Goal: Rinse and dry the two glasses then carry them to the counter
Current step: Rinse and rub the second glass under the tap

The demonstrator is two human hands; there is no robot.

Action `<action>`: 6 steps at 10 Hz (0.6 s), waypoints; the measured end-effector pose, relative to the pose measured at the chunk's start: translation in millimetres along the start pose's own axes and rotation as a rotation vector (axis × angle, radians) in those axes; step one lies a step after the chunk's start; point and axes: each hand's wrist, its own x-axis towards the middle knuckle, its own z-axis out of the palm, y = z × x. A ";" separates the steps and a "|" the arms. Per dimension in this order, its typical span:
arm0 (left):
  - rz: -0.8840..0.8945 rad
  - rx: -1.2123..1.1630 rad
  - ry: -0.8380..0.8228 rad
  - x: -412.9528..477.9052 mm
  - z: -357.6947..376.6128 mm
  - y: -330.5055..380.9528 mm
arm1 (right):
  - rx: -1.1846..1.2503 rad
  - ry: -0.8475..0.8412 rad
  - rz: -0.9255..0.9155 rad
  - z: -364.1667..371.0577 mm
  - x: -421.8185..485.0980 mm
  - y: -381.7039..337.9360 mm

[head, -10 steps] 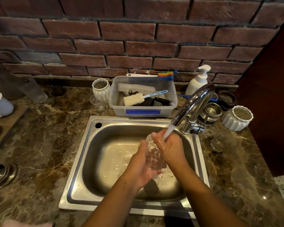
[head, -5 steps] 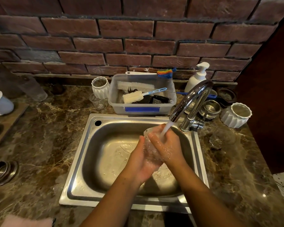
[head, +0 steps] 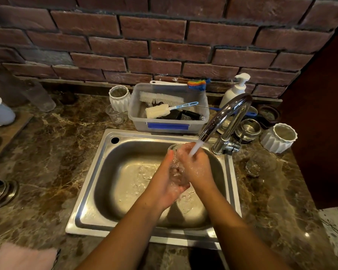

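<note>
A clear glass (head: 176,168) is held over the steel sink (head: 113,152), pressed between both hands. My left hand (head: 167,182) cups it from below and the left. My right hand (head: 195,164) wraps it from the right, and the stream from the chrome tap (head: 225,115) lands on that hand's knuckles. Only the glass's rim and a strip of its wall show between the fingers. A second clear glass (head: 260,162) lies on the marble counter (head: 47,152) right of the sink, near the tap's base.
A grey plastic tub (head: 168,124) with brushes stands behind the sink, beside a soap pump (head: 235,90). Two white ribbed cups (head: 279,136) (head: 119,97), steel bowls (head: 249,128) and a small clear cup (head: 115,114) sit around it. A pink cloth (head: 21,257) lies at the near left.
Both hands with the glass have risen slightly toward the spout and the view has tilted a little. The water keeps running over the right hand.
</note>
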 end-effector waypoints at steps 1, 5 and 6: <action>-0.004 0.085 -0.033 -0.7 -4.6 0.5 | -0.057 0.057 -0.039 -4.4 -4.2 -0.2; 0.008 0.017 -0.093 -2.5 1.0 -1.1 | -0.039 -0.014 -0.044 -6.3 1.5 -2.2; -0.001 0.012 -0.078 0.1 -5.6 0.1 | -0.035 -0.040 -0.175 -8.1 -1.1 7.1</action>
